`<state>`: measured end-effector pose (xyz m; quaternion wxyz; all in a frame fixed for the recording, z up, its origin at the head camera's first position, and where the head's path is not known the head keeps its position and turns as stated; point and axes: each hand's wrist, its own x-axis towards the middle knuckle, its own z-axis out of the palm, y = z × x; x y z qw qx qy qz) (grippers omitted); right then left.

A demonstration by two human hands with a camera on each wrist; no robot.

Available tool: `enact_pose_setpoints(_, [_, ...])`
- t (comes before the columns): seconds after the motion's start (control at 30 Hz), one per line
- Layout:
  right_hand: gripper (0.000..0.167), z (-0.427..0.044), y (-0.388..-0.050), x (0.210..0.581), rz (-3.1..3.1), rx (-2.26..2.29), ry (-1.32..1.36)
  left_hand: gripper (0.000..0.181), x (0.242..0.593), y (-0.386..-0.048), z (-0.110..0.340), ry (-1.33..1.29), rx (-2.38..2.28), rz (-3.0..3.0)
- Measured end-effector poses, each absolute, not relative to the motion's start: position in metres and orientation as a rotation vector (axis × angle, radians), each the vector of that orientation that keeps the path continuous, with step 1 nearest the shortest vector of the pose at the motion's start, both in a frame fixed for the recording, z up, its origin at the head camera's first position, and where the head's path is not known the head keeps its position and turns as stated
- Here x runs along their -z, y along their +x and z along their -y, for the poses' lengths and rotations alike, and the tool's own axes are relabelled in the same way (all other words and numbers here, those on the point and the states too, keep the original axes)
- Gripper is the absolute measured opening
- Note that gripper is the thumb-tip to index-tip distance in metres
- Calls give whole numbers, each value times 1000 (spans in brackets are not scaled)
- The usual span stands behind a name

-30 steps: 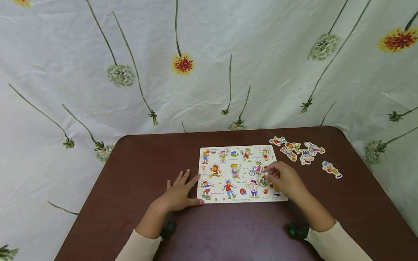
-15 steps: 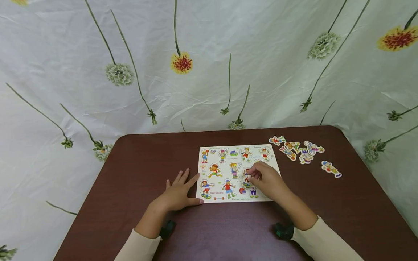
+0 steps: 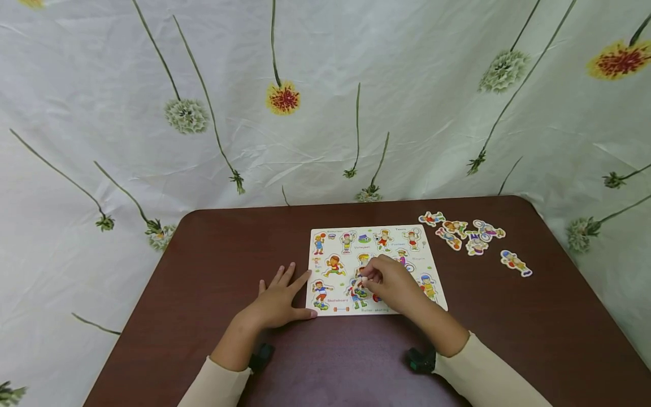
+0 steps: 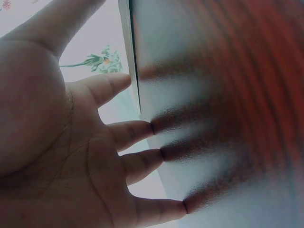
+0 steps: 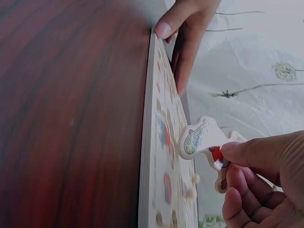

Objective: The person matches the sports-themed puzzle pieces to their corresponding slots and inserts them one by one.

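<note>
A white wooden puzzle board [image 3: 352,263] printed with sporty children lies flat on the table. My left hand [image 3: 274,305] rests at its left side with fingers spread; the thumb touches the lower left corner and the index fingertip meets the left edge. In the left wrist view the palm [image 4: 57,128] and straight fingers show, their tips on the table. My right hand [image 3: 394,282] pinches a cut-out figure puzzle piece [image 5: 194,140] between thumb and fingers, above the lower middle of the board. That piece has a green patch and a red part; my fingers cover some of it.
Several loose figure pieces [image 3: 476,244] lie in a cluster past the board's upper right corner. One more figure piece [image 3: 516,264] lies apart, farther right. The dark brown table [image 3: 244,243] ends at a hanging white floral cloth [image 3: 325,147].
My right hand has moved left across the board, from its right side to the lower middle, carrying the puzzle piece. The left hand stays in place.
</note>
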<state>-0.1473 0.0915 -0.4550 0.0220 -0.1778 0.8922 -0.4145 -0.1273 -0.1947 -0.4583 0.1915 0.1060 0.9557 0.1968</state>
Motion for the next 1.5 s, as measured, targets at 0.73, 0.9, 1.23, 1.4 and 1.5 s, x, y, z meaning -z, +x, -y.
enact_pose_setpoints(0.73, [13, -40, -148, 454, -2737, 1224, -720, 94, 459, -129, 195, 311, -534, -2694])
enact_pose_setpoints(0.9, [11, -31, -147, 454, -2725, 1154, -742, 94, 458, -128, 196, 327, -537, -2694])
enact_pose_setpoints(1.23, [14, -19, -148, 455, -2738, 1070, -860, 93, 457, -128, 195, 325, -536, -2695])
enact_pose_setpoints(1.4, [14, -13, -152, 457, -2742, 1007, -870, 93, 457, -127, 195, 329, -539, -2692])
enact_pose_setpoints(1.5, [14, -10, -154, 458, -2744, 956, -856, 93, 456, -126, 195, 335, -547, -2694])
